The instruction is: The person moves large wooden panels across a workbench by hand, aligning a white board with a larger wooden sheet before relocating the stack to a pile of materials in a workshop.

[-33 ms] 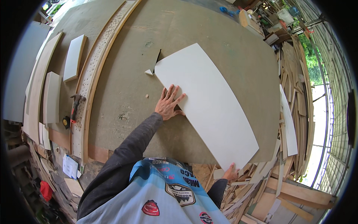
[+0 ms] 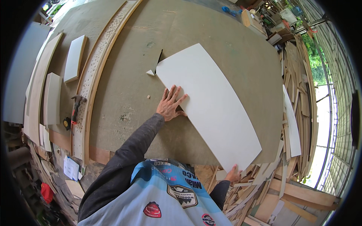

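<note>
A large white board (image 2: 211, 101) lies slantwise on the grey-brown worktop (image 2: 124, 75), with its right-hand long edge curved and its near end reaching past the worktop's edge. My left hand (image 2: 171, 103) rests on its left edge, fingers spread flat on the white face and thumb low by the edge. At the near end my right hand (image 2: 233, 174) grips the board, thumb on top; the other fingers are mostly hidden. By the far left corner is a thin dark line (image 2: 159, 61); whether slot or blade I cannot tell. A small white triangular offcut (image 2: 150, 72) lies beside it.
A long wooden rail strip (image 2: 102, 56) crosses the worktop at left, with a claw hammer (image 2: 77, 109) on it and a tape measure (image 2: 67, 123) beside it. Further left lie a white-topped block (image 2: 75, 58) and several boards. Scrap wood (image 2: 298, 94) is piled at right.
</note>
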The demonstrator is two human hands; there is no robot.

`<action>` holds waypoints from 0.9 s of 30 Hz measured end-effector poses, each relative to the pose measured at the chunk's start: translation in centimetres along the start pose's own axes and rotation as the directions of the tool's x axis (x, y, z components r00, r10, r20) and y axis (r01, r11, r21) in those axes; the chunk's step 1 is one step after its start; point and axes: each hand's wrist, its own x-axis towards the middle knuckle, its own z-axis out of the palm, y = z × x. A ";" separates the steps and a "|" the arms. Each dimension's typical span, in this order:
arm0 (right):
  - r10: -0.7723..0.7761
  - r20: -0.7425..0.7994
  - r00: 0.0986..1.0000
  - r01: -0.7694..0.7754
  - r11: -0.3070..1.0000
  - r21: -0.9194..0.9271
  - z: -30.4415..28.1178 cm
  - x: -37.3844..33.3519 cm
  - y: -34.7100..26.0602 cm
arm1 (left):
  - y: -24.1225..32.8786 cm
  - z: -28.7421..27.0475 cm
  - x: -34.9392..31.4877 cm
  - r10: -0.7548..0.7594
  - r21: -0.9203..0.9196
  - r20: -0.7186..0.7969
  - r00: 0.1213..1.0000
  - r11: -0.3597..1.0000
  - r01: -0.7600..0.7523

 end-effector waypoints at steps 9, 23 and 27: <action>0.056 0.052 0.997 -0.056 0.998 -0.014 -1.0 -2.0 0.2 | -0.4 -0.5 -0.1 0.030 0.006 0.015 0.999 1.000 -0.030; 0.272 0.090 0.958 -0.271 0.962 -0.027 -3.3 -4.4 -2.7 | -0.7 -0.5 -0.1 0.065 0.006 0.018 0.998 0.998 -0.065; 0.318 0.083 0.944 -0.317 0.948 -0.029 -3.6 -4.3 -3.4 | -0.6 -0.1 -0.7 0.053 0.020 0.019 0.998 0.998 -0.053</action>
